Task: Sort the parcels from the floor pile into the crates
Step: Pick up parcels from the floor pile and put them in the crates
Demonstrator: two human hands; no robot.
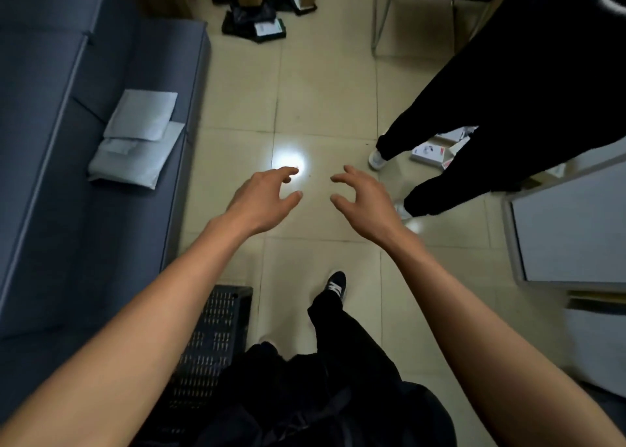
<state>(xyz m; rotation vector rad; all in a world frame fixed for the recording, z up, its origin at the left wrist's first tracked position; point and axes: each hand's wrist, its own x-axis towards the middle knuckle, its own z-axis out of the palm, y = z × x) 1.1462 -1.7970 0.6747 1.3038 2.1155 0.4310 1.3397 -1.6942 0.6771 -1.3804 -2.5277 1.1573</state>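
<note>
Both my arms reach forward over the beige tiled floor. My left hand (262,197) and my right hand (364,197) hover side by side with fingers loosely spread and hold nothing. A black perforated crate (216,331) stands on the floor below my left forearm, partly hidden by it. A pile of black parcels with white labels (259,23) lies far ahead at the top of the view. Two grey mailer bags (139,135) lie stacked on the blue sofa to the left. Small white boxes (437,152) lie on the floor at the right.
A blue sofa (67,209) fills the left side. Another person in black trousers (474,124) stands at the right, feet on the tiles. A metal chair leg (379,16) shows at the top right, and a white panel (572,226) at the right edge.
</note>
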